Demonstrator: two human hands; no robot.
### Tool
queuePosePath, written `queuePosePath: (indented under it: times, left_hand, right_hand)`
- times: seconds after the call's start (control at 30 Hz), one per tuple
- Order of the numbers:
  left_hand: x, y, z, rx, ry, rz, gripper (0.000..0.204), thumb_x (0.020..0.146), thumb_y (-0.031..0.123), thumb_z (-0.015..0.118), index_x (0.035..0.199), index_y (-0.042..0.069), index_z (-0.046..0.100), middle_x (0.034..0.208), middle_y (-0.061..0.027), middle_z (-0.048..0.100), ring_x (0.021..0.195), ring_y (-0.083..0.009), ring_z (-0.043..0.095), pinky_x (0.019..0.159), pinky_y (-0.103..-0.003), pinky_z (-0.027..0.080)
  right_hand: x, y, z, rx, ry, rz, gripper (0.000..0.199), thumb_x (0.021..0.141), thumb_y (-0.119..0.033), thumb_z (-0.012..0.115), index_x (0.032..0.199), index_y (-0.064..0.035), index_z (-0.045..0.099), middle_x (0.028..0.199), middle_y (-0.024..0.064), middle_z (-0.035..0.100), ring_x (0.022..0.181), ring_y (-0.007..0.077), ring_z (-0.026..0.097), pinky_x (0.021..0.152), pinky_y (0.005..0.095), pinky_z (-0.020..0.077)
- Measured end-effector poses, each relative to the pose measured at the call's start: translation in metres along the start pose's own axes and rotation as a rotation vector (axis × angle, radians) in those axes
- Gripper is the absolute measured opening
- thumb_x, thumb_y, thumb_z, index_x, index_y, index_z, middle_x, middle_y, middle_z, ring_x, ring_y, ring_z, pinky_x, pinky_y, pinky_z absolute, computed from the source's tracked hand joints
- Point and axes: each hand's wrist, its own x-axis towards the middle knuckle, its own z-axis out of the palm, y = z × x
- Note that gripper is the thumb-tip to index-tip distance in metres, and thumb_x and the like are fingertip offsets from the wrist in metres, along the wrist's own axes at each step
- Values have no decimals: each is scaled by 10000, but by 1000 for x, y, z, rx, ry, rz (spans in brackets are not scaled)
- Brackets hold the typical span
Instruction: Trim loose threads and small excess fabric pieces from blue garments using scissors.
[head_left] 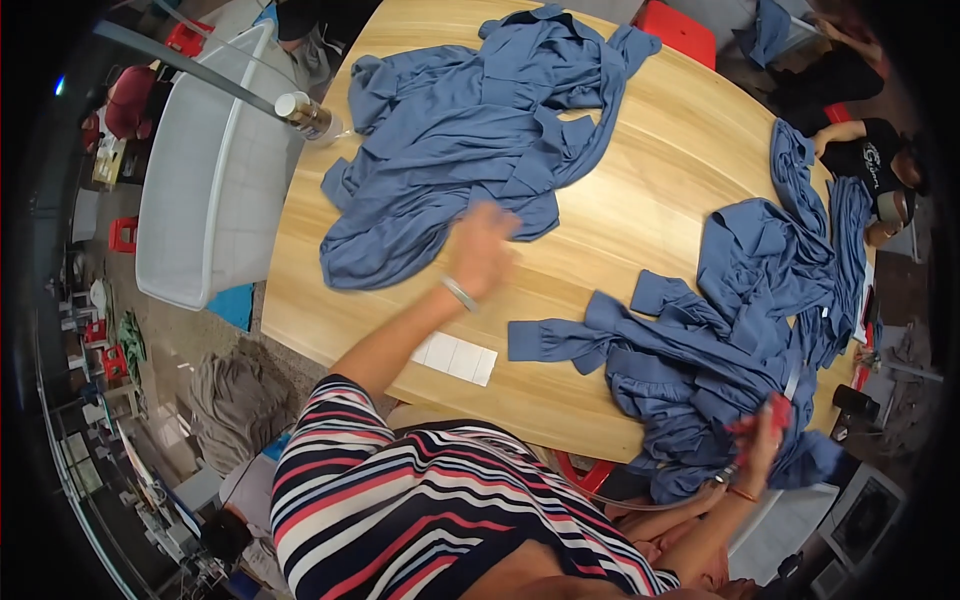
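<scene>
Head view: the left hand (pixel 482 248), blurred so its fingers cannot be made out, reaches onto the edge of a blue garment (pixel 470 140) spread on the wooden counter (pixel 640 200). The right hand (pixel 765 440) clutches something red against a second blue pile (pixel 720 350). The cloth looks soft, light and limp; a hem or collar edge seems the best hold.

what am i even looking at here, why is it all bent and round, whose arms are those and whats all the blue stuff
This is one picture from a wide fisheye camera worn on a person's head, looking down; the lens bends straight edges. The arms are that person's own. The left hand, blurred, reaches to a heap of blue garments on the wooden table. The right hand holds something red against a second blue heap. A white card lies near the table edge, and a white tub stands beside it. Another person sits at the far right.
</scene>
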Motion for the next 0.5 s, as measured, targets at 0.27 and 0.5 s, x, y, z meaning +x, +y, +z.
queuePosePath:
  times: [0.27, 0.5]
  left_hand:
    - [-36, -163, -25, 205, 274, -398, 208, 731, 102, 631, 916, 22, 575, 904, -212, 596, 860, -404, 580, 727, -453, 465]
    - [-106, -5, 4, -200, -210, 74, 529, 648, 107, 699, 1159, 91, 564, 1015, -110, 551, 989, -312, 532, 871, -449, 407]
  right_hand:
    - [-41, -52, 177, -258, -516, -193, 545, 944, -214, 547, 1439, -95, 352, 678, 5, 554, 541, 61, 498, 453, 198, 391]
    - [-47, -91, 269, -600, -637, -578, 429, 905, -173, 581, 1303, -43, 486, 733, 76, 578, 615, 150, 567, 585, 289, 466]
